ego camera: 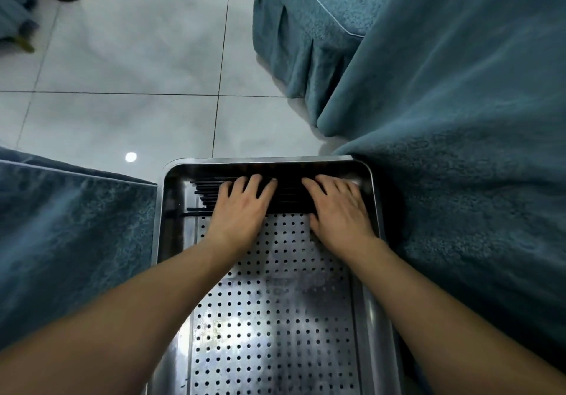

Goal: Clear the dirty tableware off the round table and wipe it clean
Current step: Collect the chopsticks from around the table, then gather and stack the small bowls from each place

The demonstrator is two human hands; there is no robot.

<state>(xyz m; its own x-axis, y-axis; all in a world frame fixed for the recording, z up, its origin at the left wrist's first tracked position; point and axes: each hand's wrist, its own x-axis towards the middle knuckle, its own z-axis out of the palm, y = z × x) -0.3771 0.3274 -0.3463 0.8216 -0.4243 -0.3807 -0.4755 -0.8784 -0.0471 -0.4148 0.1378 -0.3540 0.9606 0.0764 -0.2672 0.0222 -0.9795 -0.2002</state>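
Left hand [242, 207] and right hand [337, 207], fingers flat, press black chopsticks [202, 194] beneath them in steel tray [375, 210].

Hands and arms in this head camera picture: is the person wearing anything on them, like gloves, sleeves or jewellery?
Nothing that shows. The left hand and right hand are bare, with no gloves, and no rings or bracelets can be made out. Both forearms are uncovered from the wrists back to the bottom edge of the picture, so no sleeve or cuff comes into view. No watch or wristband sits on either wrist.

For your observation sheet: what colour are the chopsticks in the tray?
Black chopsticks, head view.
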